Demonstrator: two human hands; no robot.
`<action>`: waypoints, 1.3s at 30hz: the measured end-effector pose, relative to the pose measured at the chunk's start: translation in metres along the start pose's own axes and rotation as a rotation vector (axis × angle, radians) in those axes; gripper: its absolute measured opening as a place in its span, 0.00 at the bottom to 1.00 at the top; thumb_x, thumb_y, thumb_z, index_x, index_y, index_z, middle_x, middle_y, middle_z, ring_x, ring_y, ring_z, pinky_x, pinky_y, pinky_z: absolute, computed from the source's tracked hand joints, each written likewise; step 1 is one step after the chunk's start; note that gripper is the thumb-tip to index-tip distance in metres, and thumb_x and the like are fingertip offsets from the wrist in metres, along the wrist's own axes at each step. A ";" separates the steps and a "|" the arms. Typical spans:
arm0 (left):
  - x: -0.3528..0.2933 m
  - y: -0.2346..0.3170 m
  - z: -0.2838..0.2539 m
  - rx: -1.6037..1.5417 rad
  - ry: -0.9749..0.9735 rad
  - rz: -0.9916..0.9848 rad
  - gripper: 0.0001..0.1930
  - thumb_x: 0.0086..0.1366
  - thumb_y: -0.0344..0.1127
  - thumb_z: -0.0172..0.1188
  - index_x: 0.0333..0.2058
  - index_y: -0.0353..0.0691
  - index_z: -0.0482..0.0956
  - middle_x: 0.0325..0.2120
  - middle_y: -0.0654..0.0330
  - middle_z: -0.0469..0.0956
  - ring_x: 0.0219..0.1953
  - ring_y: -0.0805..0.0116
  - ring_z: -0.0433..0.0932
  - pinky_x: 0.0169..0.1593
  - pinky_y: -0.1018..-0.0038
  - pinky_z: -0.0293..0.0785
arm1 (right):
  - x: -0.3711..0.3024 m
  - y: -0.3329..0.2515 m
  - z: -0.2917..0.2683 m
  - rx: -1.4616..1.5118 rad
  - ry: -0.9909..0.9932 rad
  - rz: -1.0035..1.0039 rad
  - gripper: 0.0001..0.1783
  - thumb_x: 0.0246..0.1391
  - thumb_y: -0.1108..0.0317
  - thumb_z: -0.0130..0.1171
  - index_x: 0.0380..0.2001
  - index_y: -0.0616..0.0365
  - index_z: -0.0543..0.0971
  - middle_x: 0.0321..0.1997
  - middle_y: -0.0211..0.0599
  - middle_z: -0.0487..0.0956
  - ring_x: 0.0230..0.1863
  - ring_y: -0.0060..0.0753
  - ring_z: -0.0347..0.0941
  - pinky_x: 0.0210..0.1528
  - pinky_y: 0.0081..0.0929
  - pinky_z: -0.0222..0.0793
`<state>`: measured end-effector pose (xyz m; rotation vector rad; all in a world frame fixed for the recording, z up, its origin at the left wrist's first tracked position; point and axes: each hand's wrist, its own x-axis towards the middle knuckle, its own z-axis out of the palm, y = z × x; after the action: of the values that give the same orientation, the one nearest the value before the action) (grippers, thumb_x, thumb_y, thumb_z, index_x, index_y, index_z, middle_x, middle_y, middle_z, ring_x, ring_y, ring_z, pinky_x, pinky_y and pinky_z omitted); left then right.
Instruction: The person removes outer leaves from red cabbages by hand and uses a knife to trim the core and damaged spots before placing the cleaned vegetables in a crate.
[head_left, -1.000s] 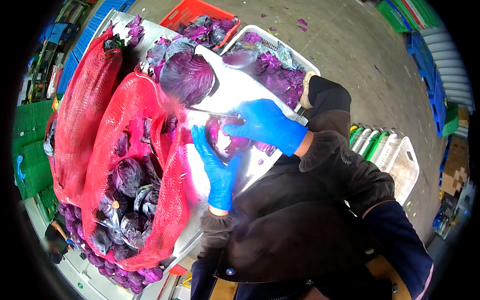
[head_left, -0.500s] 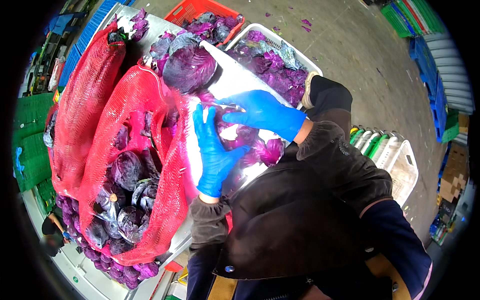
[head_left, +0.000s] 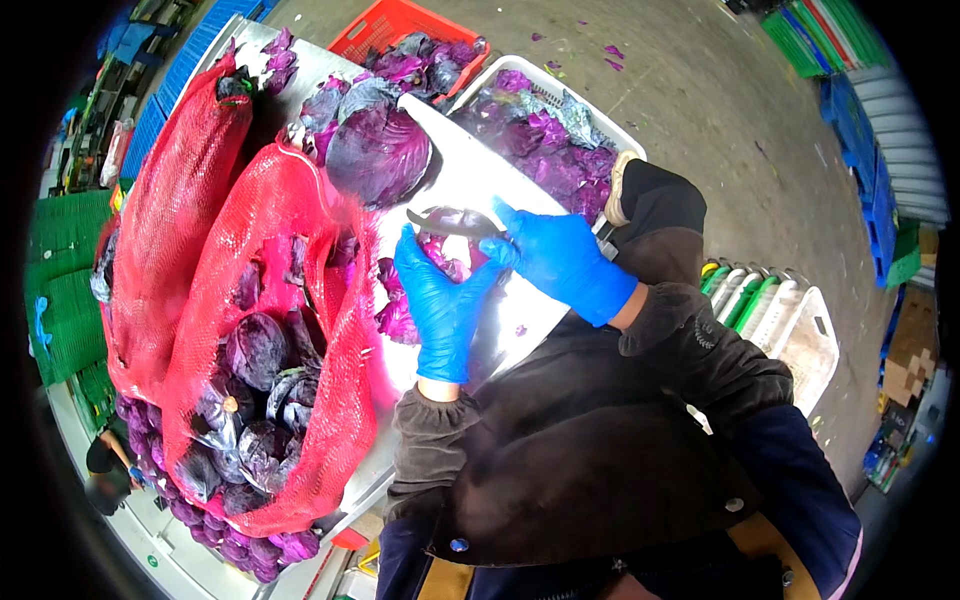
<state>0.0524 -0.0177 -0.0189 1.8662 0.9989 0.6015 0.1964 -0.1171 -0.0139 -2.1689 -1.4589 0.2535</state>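
My left hand, in a blue glove, is curled around a red cabbage, fingers on its left side and thumb on its right. Much of the cabbage is hidden by the hand and washed out by glare. My right hand, also gloved in blue, grips a knife whose dark curved blade points left across the cabbage's far side. Its handle is hidden in the fist. Loose purple leaves lie left of my left hand on the pale metal table. Beyond the hands rests a large red cabbage among outer leaves.
A red mesh sack gapes at the left, full of red cabbages; another mesh sack lies beyond it. A red crate and a white crate hold leaves past the table. A white basket stands at the right.
My right hand has moved right and slightly nearer, and the blade now shows more fully. My left hand has shifted right. Purple leaves that lay between my hands and body are no longer there.
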 end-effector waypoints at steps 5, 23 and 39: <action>0.000 0.001 0.003 0.004 0.036 0.057 0.46 0.45 0.42 0.79 0.59 0.35 0.63 0.50 0.51 0.69 0.55 0.55 0.68 0.60 0.60 0.65 | -0.004 -0.017 -0.007 -0.118 -0.110 0.005 0.34 0.64 0.46 0.52 0.69 0.46 0.65 0.28 0.38 0.80 0.22 0.42 0.76 0.22 0.39 0.69; -0.038 -0.022 -0.020 -0.080 -0.039 0.026 0.61 0.39 0.33 0.81 0.70 0.39 0.50 0.68 0.51 0.56 0.69 0.53 0.57 0.73 0.60 0.53 | 0.046 0.066 -0.009 0.396 -0.020 0.632 0.26 0.53 0.50 0.68 0.47 0.58 0.80 0.37 0.46 0.84 0.37 0.38 0.82 0.41 0.35 0.76; -0.032 -0.040 -0.027 -0.038 -0.107 0.263 0.58 0.37 0.36 0.79 0.69 0.40 0.56 0.69 0.51 0.58 0.71 0.52 0.56 0.74 0.58 0.50 | 0.032 0.071 0.047 0.235 -0.165 0.064 0.21 0.57 0.46 0.61 0.33 0.55 0.81 0.31 0.47 0.81 0.34 0.53 0.80 0.36 0.43 0.72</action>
<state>-0.0005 -0.0204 -0.0411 1.9896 0.6736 0.6615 0.2471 -0.0946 -0.0859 -2.0442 -1.3710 0.6081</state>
